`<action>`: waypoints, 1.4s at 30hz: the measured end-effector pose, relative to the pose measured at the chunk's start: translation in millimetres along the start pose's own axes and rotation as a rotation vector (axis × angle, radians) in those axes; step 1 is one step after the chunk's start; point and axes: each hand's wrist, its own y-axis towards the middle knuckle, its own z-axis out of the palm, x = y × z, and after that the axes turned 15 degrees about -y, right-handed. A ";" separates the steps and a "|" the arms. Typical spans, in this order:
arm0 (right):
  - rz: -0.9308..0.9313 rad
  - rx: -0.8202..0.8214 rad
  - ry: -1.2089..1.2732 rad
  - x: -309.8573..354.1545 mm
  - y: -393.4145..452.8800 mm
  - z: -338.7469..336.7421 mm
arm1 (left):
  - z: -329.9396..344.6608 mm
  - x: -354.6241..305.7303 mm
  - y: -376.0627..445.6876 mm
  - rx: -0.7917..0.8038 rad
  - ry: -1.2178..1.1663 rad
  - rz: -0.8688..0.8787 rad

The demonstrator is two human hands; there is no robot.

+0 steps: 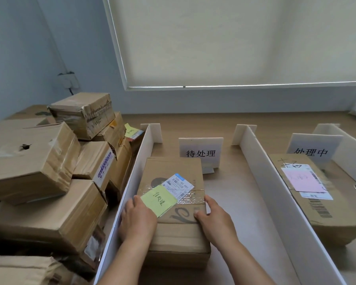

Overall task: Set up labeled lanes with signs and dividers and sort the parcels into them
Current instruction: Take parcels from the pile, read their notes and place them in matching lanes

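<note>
Parcel (173, 204) is held from both sides in the middle lane, sitting flat on the tabletop (230, 202). Left hand (137, 220) is pressed against the parcel's left side, fingers wrapped down over that edge; right hand (213, 217) is clamped on the right edge, thumb laid on the top face. So both sets of fingers are grasping the parcel.

A green note (159, 200) with handwritten characters is stuck on the parcel's top, next to a white shipping label (180, 186) and a strip of clear tape.

The lane is bounded by the left divider (132, 182), touching or just beside the parcel's left side, and the middle divider (275, 192), well apart on the right. A white sign (200, 152) reading 待处理 is stood upright at the lane's far end, just behind the parcel.

In the next lane to the right, a second parcel (321, 202) with a pink note (304, 181) is lying flat, behind it a second sign (313, 150) reading 处理中. A further divider (345, 151) is seen at the right edge.

Left of the left divider, a pile of boxes (49, 171) is stacked unevenly, several tilted. One box far back in the pile carries a yellow note (130, 129).
</note>
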 end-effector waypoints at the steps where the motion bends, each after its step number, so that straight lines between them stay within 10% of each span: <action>1: -0.004 0.001 0.004 0.9 1.6 -0.5 | 0.5 -0.7 -0.9 -0.022 0.001 0.036; 25: -0.210 -0.156 -0.040 5.7 -189.8 -37.7 | -69.4 20.0 -190.6 -0.097 -0.484 0.243; 42: -0.304 -0.250 0.052 26.3 -291.1 -18.5 | -135.4 69.3 -256.6 -0.195 -0.391 0.308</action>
